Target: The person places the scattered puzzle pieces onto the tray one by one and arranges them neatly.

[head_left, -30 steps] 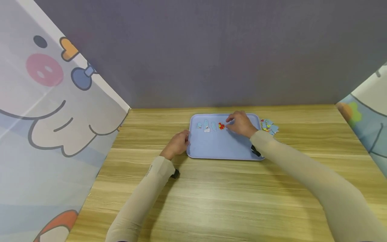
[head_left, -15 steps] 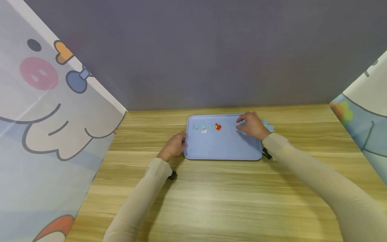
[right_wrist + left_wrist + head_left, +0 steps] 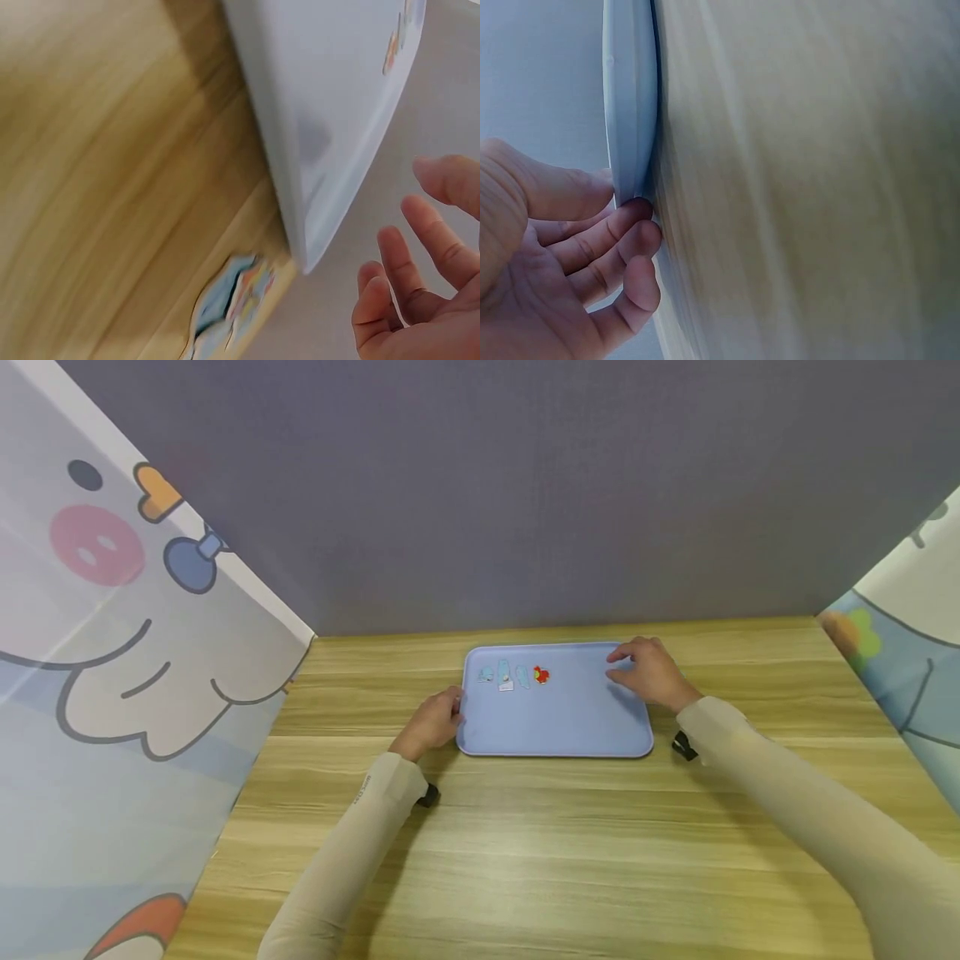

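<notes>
My left hand (image 3: 433, 722) grips the left rim of a light blue tray (image 3: 558, 722). In the left wrist view, the thumb (image 3: 577, 191) lies on the tray rim's inner side, with curled fingers against its outer side. Flat cutout pieces lie in a row at the tray's back left: a red one (image 3: 542, 675), then light blue ones (image 3: 504, 676) further left. Over the tray's right end hovers my right hand (image 3: 654, 678), thumb and fingers apart, nothing held. Beyond that end, overlapping blue and coloured cutouts (image 3: 229, 300) lie on the table; in the head view the right hand mostly hides them.
The tray stands on a wood-grain table (image 3: 525, 843) near its back edge. A grey panel (image 3: 570, 510) rises behind, and a cartoon-printed wall (image 3: 82, 652) borders the left side. Another printed wall (image 3: 918, 652) stands at the right.
My right hand has drawn back rightward from beside the red piece, to the tray's right end. The left hand keeps its hold on the rim. The head view has shifted slightly.
</notes>
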### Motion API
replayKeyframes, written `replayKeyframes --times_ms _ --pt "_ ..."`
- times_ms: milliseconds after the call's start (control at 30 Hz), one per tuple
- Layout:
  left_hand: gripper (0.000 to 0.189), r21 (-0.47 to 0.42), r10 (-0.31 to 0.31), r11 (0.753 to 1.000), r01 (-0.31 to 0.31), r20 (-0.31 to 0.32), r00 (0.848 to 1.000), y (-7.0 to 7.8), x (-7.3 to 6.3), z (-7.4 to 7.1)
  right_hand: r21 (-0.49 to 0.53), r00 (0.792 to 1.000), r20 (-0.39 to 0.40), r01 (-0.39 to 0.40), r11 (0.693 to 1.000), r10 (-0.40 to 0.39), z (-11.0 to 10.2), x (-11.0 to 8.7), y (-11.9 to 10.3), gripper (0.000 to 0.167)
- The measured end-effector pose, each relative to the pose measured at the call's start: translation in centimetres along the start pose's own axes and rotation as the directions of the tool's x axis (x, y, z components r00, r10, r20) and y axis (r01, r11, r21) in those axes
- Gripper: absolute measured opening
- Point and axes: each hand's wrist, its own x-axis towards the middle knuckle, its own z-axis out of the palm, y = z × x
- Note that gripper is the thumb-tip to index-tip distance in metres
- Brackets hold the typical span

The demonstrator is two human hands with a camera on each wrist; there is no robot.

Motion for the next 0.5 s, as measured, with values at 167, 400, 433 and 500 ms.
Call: replayKeyframes --times_ms 167,400,433,500 --pt "0.043 -0.001 -0.005 1.0 0.005 0.01 1.0 0.1 0.0 0.0 -0.009 0.999 -0.049 0.015 1.0 -0.015 -1.6 -1.2 0.8 0.021" --pt "0.043 -0.001 0.002 1.0 -0.002 0.006 1.0 0.2 0.0 -0.1 -0.037 0.998 -0.031 -0.047 0.998 0.045 -3.6 -2.6 2.5 0.024" --pt "0.043 -0.001 -0.001 1.0 0.001 0.005 1.0 0.2 0.0 -0.1 -0.041 0.998 -0.024 -0.056 0.998 0.055 -3.8 -2.7 2.8 0.025" --pt "0.043 0.003 -0.004 1.0 0.004 0.005 1.0 0.1 0.0 0.0 -0.049 0.996 0.007 -0.087 0.995 0.088 -4.1 -2.9 3.2 0.028"
